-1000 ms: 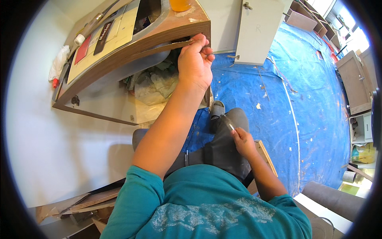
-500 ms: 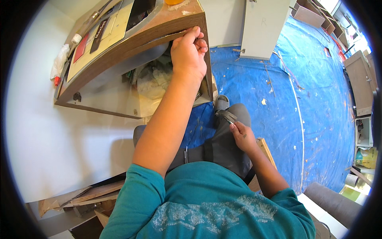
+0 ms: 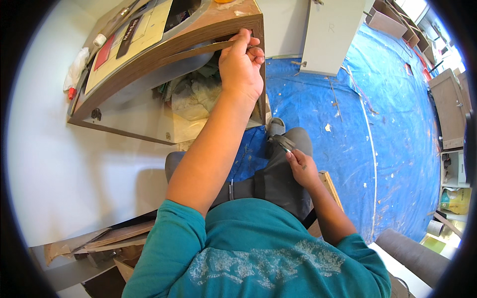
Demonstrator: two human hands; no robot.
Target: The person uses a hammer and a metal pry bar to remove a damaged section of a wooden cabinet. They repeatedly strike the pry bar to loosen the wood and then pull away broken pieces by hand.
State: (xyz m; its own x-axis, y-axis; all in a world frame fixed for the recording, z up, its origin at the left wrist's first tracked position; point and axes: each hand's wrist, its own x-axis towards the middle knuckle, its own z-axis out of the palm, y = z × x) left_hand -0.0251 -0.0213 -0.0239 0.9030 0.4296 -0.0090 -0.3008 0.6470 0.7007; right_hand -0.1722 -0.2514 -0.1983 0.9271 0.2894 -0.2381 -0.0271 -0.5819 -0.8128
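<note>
Up front, my left hand [image 3: 242,67] is closed at the right end of a thin wood-look strip [image 3: 208,48] on the cabinet's front edge. The strip bows away from the edge, leaving a dark gap above it. My fingertips partly hide its end. Low over my right thigh, my right hand [image 3: 303,169] grips a slim hand tool [image 3: 285,148] pointing toward my foot. The tool's far end blends with the dark trousers, so its kind is unclear. The wood-look cabinet [image 3: 119,133] is open below, with plastic-wrapped stuff [image 3: 196,97] inside.
On the cabinet top lie a cream board [image 3: 144,42], a dark flat piece [image 3: 128,37] and a white plastic bag [image 3: 77,69]. Blue sheeting [image 3: 343,159] covers the floor at right. A white panel [image 3: 328,39] stands ahead; a grey roll [image 3: 412,253] lies lower right.
The strip's right end has come further from the cabinet edge, and the gap above it is wider. My left hand stays at that end; my right hand has barely moved.
</note>
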